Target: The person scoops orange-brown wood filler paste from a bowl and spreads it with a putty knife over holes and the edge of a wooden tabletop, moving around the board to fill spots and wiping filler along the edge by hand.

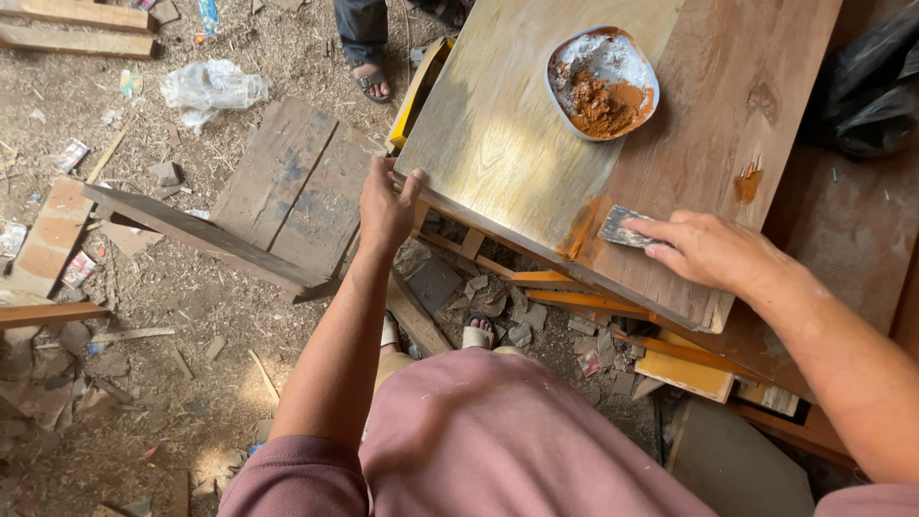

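A wooden board (517, 124) lies tilted in front of me, pale on the left and brown on the right. My left hand (385, 211) grips its near left edge, thumb on top. My right hand (708, 251) presses a small flat scraper (624, 227) against the board near its front edge, beside an orange-brown smear of filler (580, 230). A shallow metal bowl (555, 94) sits on the board's far part, holding white powder and brown paste (605, 103). Another orange patch (748, 184) marks a chipped spot on the brown side.
A low wooden stool (278, 191) stands left of the board on a floor of sawdust and scraps. Another person's sandalled foot (369, 81) is at the top. A black plastic bag (866, 91) lies at the right. Orange wood strips (574, 292) sit under the board.
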Available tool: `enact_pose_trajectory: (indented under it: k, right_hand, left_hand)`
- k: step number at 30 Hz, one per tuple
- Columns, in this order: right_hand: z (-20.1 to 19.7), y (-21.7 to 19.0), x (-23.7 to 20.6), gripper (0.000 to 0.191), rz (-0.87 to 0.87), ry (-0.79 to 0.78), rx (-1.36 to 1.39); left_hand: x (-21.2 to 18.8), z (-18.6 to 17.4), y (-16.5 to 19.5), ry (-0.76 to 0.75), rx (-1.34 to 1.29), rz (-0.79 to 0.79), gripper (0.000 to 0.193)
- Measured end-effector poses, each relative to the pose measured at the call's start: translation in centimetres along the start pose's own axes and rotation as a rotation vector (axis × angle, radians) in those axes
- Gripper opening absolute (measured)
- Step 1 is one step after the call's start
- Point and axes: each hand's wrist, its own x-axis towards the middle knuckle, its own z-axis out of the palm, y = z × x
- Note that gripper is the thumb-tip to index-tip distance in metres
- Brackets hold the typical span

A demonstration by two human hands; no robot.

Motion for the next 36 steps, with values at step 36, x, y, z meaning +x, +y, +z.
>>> enact_pose_trajectory:
  k: [36]
  right_hand:
    - [0.3, 6.2, 6.9, 0.055, 0.1, -0.02, 0.149]
  left_hand:
    - [0.3, -0.1, -0.4, -0.048, -0.036, -0.106, 0.061]
